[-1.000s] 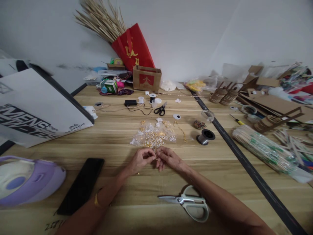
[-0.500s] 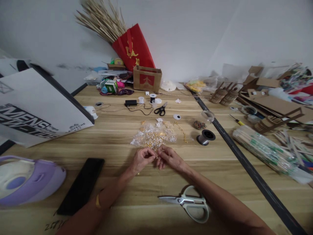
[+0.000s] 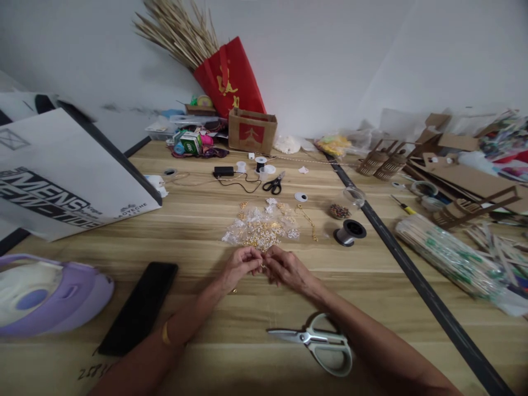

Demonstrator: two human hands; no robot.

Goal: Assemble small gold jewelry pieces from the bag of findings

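My left hand (image 3: pixel 243 265) and my right hand (image 3: pixel 287 268) meet at the fingertips over the wooden table. Both are closed in a pinch around a small gold bead or charm (image 3: pixel 264 267), too small to make out fully. Thin clear thread seems to hang below the right fingers. Just beyond my fingertips lies a pile of gold and silver beads (image 3: pixel 262 234) on clear plastic bags. A gold chain (image 3: pixel 308 223) rests to the right of the pile. One small gold piece (image 3: pixel 235 290) sits by my left wrist. Scissors with pale handles (image 3: pixel 317 338) lie beside my right forearm.
A spool of wire (image 3: pixel 350 233) and a tub of coloured beads (image 3: pixel 340 211) stand to the right. Black scissors (image 3: pixel 274 183) lie further back. On the left are a phone (image 3: pixel 140 308), a purple-and-white device (image 3: pixel 61 297) and a white box (image 3: pixel 74 181). Bagged sticks (image 3: pixel 445 256) lie far right.
The view has shifted slightly. My right hand's fingers have curled in closer toward the left fingertips; both hands stay pinched together at the same place.
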